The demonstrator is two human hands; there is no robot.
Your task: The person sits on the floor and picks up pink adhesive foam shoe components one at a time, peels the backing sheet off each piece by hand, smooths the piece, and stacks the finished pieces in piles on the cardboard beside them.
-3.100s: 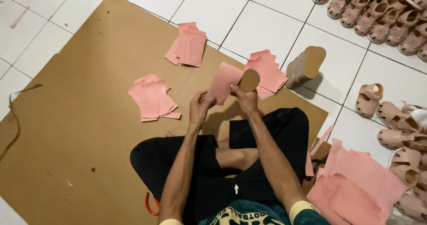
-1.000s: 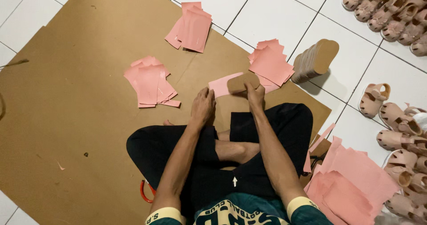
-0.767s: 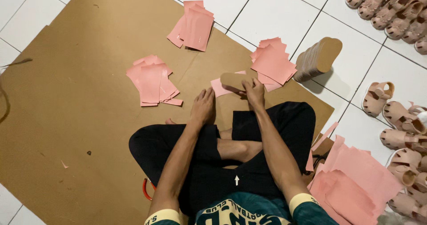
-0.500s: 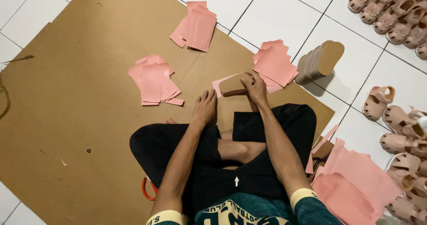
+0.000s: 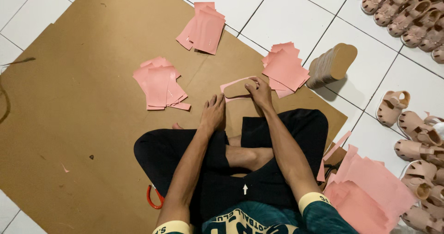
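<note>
On the brown cardboard sheet, left of centre, the left hand rests flat and empty just beside the work, while the right hand presses a tan sole-shaped insole onto a pink sheet, fingers curled over its end. This looks like the pressing-down step; any next move calls for firm, even pressure along the insole, which lies flat with pink edging showing around it.
</note>
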